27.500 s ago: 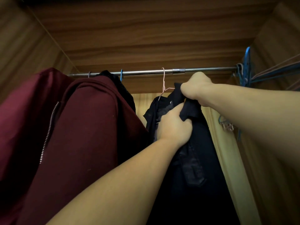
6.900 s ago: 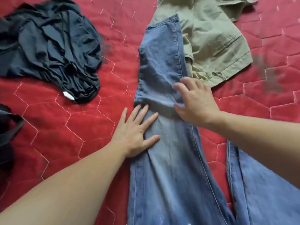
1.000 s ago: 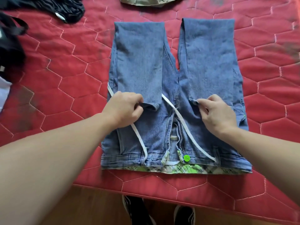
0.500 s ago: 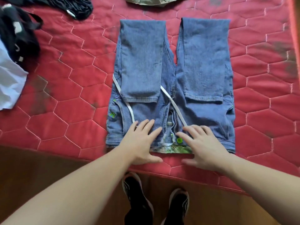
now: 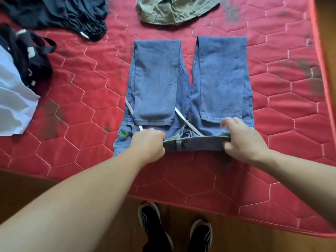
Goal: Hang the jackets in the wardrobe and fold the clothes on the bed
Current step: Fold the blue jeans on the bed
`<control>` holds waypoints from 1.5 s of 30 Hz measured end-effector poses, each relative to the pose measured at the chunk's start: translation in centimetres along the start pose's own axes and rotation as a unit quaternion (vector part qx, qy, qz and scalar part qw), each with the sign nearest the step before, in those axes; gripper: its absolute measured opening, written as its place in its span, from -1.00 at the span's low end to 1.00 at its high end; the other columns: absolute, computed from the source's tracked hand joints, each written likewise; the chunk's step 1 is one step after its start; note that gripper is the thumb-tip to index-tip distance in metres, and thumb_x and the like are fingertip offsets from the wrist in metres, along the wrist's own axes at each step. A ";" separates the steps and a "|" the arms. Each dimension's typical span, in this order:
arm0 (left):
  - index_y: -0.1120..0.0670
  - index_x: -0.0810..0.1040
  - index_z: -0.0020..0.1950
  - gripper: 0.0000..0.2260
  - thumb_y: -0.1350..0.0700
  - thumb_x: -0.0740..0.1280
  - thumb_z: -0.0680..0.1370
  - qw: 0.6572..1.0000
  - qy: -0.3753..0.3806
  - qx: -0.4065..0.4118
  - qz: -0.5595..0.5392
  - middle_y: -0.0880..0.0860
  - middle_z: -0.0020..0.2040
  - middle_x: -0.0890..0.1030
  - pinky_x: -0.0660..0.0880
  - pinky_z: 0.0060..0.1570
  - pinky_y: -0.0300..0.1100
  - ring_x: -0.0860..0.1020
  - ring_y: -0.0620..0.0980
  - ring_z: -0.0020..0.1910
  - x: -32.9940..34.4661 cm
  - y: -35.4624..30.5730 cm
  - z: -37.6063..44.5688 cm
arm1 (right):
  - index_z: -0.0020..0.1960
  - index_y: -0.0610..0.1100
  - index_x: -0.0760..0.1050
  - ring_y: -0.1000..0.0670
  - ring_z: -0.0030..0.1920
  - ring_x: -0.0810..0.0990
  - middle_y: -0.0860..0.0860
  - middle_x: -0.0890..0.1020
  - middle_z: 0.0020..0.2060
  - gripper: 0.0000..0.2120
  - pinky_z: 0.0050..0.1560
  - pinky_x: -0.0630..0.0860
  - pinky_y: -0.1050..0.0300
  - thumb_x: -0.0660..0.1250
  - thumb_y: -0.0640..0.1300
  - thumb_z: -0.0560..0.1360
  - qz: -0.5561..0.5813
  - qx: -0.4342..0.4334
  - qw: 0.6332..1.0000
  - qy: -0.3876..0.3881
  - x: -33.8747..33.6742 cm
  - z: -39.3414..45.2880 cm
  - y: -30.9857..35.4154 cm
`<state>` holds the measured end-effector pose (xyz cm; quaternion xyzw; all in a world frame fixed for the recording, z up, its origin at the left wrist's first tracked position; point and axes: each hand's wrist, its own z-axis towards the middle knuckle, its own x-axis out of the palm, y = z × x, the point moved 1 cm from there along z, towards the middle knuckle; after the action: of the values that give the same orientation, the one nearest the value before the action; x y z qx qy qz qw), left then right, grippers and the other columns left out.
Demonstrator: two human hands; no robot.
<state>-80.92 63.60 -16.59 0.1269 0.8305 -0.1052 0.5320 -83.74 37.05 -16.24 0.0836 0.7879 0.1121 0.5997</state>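
Note:
Blue jeans (image 5: 214, 82) lie on the red quilted bed (image 5: 87, 99), both legs folded back over the seat, with a white drawstring crossing the front. My left hand (image 5: 148, 143) grips the waistband at its left side. My right hand (image 5: 240, 140) pinches the waistband at its right side. Between my hands the waistband is lifted off the bed and turned toward the legs, showing its darker back face.
A dark crumpled garment (image 5: 60, 13) lies at the far left, an olive garment (image 5: 174, 10) at the far middle. A black bag (image 5: 31, 57) and white cloth (image 5: 12, 102) sit at the left edge. The bed's near edge runs above my shoes (image 5: 174, 231) on the wooden floor.
Half a second ago both hands lay flat on the waistband. Now they grip it and have lifted it off the bed, turning it toward the folded legs.

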 end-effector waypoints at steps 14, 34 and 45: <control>0.01 0.31 -0.19 -0.89 0.17 0.23 0.42 0.997 -0.072 -0.004 0.014 0.11 -0.04 0.58 0.29 -0.22 -0.10 0.53 0.20 -0.11 -8.7 4.9 15.4 | -0.18 0.01 0.35 -0.16 0.00 0.62 -0.11 0.64 -0.04 -0.89 -0.08 0.21 0.01 0.27 -0.15 0.39 -0.221 0.008 0.975 0.017 -6.6 16.2 -0.1; 0.01 0.51 0.08 -0.76 0.17 0.19 0.45 0.987 -0.139 -0.053 -0.065 0.15 0.08 0.62 0.31 0.09 0.00 0.52 0.22 0.08 -13.3 9.6 39.2 | -0.22 -0.10 0.30 -0.23 -0.17 0.42 -0.24 0.55 -0.21 -0.91 -0.01 0.22 -0.01 0.16 -0.22 0.45 -0.094 0.043 0.993 -0.064 -8.9 39.6 -6.3; 0.01 0.44 0.28 -0.54 0.14 0.15 0.38 0.954 -0.279 -0.034 -0.104 0.14 0.17 0.48 0.25 0.06 0.03 0.40 0.20 0.10 -8.3 9.7 41.2 | 0.14 -0.12 0.45 -0.26 0.05 0.44 -0.23 0.48 0.06 -0.62 0.06 0.29 -0.11 0.10 -0.04 0.38 -0.063 0.005 0.982 -0.176 -3.5 42.1 -8.6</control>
<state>-39.12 59.17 -26.40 -0.0131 0.6604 -0.1632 0.7328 -42.22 31.03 -26.12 0.0553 0.6747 0.0542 0.7341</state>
